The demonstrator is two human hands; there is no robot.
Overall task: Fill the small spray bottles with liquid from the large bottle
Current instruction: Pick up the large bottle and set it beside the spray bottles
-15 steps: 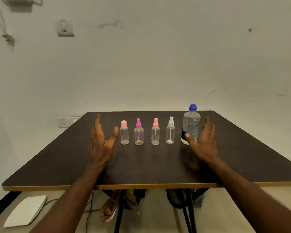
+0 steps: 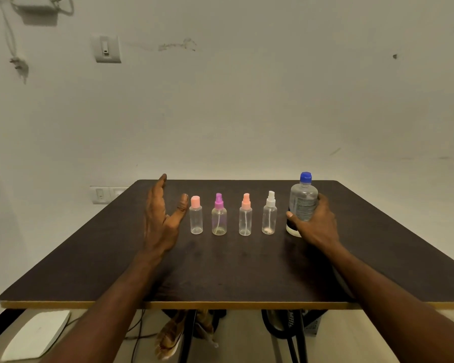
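Observation:
Several small clear spray bottles stand in a row on the dark table (image 2: pixel 220 271): one with a pink flat cap (image 2: pixel 196 216), one with a purple sprayer (image 2: pixel 219 215), one with a salmon sprayer (image 2: pixel 245 215), one with a white sprayer (image 2: pixel 269 214). To their right stands the large clear bottle (image 2: pixel 303 197) with a blue cap, upright on the table. My right hand (image 2: pixel 315 224) grips its lower body, thumb in front. My left hand (image 2: pixel 160 216) is held edge-on with straight fingers, just left of the pink-capped bottle, holding nothing.
The table's yellow front edge (image 2: pixel 194 305) runs across the lower view. Below it are the table legs, cables and a white flat device (image 2: pixel 37 334) on the floor. A white wall with switch plates (image 2: pixel 106 48) stands behind.
My right hand has moved forward and closed round the large bottle. My left hand has stayed open beside the pink-capped bottle.

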